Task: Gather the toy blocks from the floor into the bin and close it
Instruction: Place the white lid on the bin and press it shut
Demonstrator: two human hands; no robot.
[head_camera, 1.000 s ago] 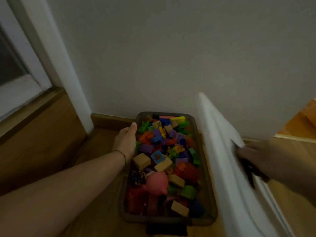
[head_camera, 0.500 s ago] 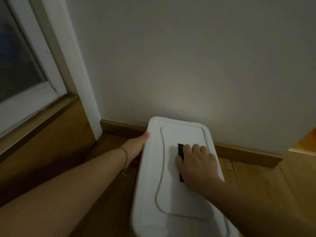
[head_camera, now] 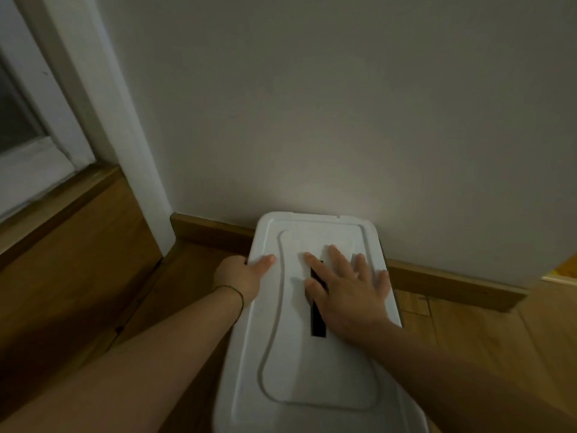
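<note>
A plain, pale wall (head_camera: 343, 104) fills the upper field of view. A brown wooden skirting board (head_camera: 452, 285) runs along its foot. At left, a white upright trim (head_camera: 125, 135) meets the wall. Beside the trim is a white window frame (head_camera: 34, 170) with a dark pane (head_camera: 15, 120). A wooden ledge (head_camera: 62, 232) lies directly beneath the frame.

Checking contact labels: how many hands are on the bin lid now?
2. The left hand holds the lid at its left edge, thumb on top, the rest hidden below. The right hand lies flat, fingers spread, over the lid's dark slot.
</note>
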